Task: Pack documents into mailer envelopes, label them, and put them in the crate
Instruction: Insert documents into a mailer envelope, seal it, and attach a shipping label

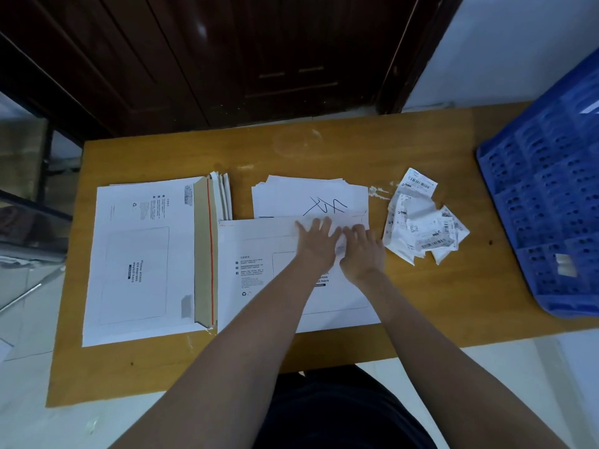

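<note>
Both hands work at the far flap edge of a flat white cardboard mailer envelope [259,273] lying mid-table. The left hand [316,238] lies flat with fingers spread, pinning the flap, probably to seal it. The right hand [361,246] has curled fingers pinching something small and white, seemingly a peeled strip. Loose white document sheets [308,196] sit just beyond, crumpled barcode labels [421,222] nearby, and the blue perforated plastic crate [551,202] waits at the right.

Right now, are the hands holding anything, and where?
Both press on the mailer envelope near its top flap edge: left hand flat, right hand beside it. A bit of white shows between them; whether it is pinched cannot be told.
</note>
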Demonstrator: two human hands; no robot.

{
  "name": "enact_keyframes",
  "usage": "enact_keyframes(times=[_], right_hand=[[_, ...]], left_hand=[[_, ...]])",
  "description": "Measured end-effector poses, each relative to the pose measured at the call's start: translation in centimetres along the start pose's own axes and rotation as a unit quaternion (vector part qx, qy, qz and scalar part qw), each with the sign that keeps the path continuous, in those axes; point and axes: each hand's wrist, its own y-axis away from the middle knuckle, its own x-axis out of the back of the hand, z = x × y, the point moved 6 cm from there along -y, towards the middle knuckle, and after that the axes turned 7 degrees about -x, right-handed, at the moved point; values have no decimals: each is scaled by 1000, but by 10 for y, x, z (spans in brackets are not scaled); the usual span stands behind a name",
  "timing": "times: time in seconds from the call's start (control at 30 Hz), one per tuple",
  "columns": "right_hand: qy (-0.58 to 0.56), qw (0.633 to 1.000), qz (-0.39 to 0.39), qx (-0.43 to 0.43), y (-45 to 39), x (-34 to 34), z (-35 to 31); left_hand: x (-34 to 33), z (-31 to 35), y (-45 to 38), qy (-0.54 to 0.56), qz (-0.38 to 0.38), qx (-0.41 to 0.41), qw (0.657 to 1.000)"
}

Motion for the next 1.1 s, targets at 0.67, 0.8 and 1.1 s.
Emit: enact_keyframes(times=[0.67,0.8,1.1], right_hand=[[-472,779,72,-407,39,11,139],[-542,754,26,-370,33,3,138],[-681,576,208,-402,51,14,145]], left_hand=[[45,73,-24,522,99,-41,846],[33,88,-32,514,34,-39,856],[53,64,-18,560,160,35,812]])
